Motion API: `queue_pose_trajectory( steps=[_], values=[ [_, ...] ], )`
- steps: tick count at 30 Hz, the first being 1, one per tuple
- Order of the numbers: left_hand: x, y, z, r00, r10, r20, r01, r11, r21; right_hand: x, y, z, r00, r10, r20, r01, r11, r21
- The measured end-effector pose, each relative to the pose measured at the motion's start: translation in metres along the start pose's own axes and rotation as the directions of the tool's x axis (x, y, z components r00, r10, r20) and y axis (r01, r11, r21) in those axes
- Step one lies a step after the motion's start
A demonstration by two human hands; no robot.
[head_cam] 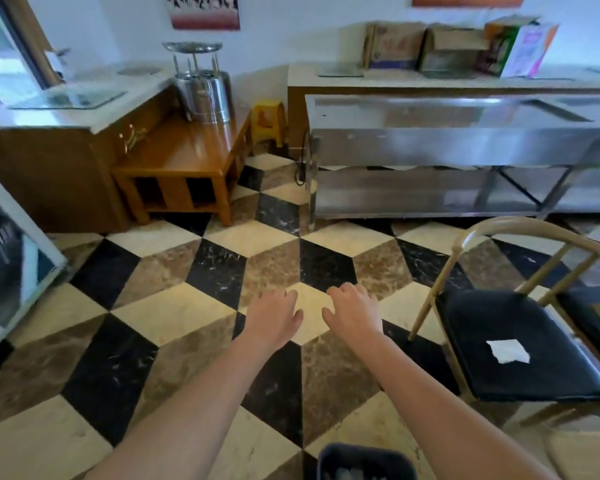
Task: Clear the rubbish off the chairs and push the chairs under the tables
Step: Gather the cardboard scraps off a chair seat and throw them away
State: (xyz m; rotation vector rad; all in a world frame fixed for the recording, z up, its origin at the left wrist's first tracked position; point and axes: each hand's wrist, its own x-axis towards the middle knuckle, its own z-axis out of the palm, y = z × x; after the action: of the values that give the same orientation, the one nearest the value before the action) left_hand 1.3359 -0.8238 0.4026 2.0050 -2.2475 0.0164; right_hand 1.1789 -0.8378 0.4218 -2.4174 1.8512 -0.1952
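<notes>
Both hands empty, fingers loose – left hand & right hand – risk: light tissue slides off chair seat w/ a hasty grab.

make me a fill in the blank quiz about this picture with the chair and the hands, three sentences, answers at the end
The crumpled white paper napkin lies on the chair's ____ cushioned seat.
Both the left hand and right hand hold ____.
The dark plastic bin sits ____ the person's forearms.

Answers: black; nothing; between
</notes>
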Motion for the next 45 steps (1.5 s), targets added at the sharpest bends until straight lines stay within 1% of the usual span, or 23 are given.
queue_pose_trajectory(
  steps=[4, 9, 13, 17, 20, 24, 28, 32, 37, 40, 45],
  values=[
    [0.028, -0.063, -0.013, 0.998, 0.044, -0.048, -0.045, 0.999, -0.028, 0.040, -0.037, 0.003, 0.997, 0.048, -0.054, -0.047, 0.999, 0.017],
    [0.073, -0.124, -0.029, 0.991, 0.130, -0.040, -0.130, 0.992, 0.007, 0.088, -0.069, -0.001, 0.989, 0.115, -0.097, -0.114, 0.993, 0.017],
    [0.110, -0.144, -0.025, 0.987, 0.163, -0.014, -0.163, 0.987, 0.004, 0.117, -0.077, 0.005, 0.981, 0.176, -0.086, -0.173, 0.984, 0.037],
    [0.159, -0.144, -0.014, 0.979, 0.206, 0.008, -0.206, 0.979, -0.007, 0.153, -0.061, 0.011, 0.973, 0.212, -0.096, -0.210, 0.977, 0.038],
    [0.205, -0.132, -0.002, 0.971, 0.239, 0.007, -0.239, 0.971, -0.021, 0.191, -0.037, 0.016, 0.965, 0.236, -0.113, -0.233, 0.971, 0.047],
    [0.286, -0.104, 0.012, 0.953, 0.302, 0.030, -0.302, 0.953, -0.013, 0.256, 0.009, 0.020, 0.955, 0.268, -0.126, -0.263, 0.963, 0.056],
    [0.370, -0.069, 0.015, 0.940, 0.340, 0.030, -0.339, 0.940, -0.033, 0.315, 0.065, 0.009, 0.947, 0.302, -0.111, -0.297, 0.953, 0.058],
    [0.449, -0.034, 0.018, 0.934, 0.355, 0.039, -0.352, 0.934, -0.069, 0.371, 0.123, -0.004, 0.939, 0.325, -0.114, -0.324, 0.946, 0.024],
    [0.540, 0.006, 0.035, 0.907, 0.416, 0.058, -0.411, 0.908, -0.086, 0.431, 0.194, -0.004, 0.919, 0.378, -0.111, -0.378, 0.925, 0.017],
    [0.605, 0.037, 0.051, 0.877, 0.475, 0.077, -0.470, 0.879, -0.074, 0.472, 0.242, -0.002, 0.889, 0.436, -0.142, -0.439, 0.898, 0.006],
    [0.705, 0.087, 0.060, 0.803, 0.594, 0.039, -0.590, 0.803, -0.076, 0.532, 0.311, -0.020, 0.823, 0.545, -0.158, -0.550, 0.835, 0.017]
  ],
)
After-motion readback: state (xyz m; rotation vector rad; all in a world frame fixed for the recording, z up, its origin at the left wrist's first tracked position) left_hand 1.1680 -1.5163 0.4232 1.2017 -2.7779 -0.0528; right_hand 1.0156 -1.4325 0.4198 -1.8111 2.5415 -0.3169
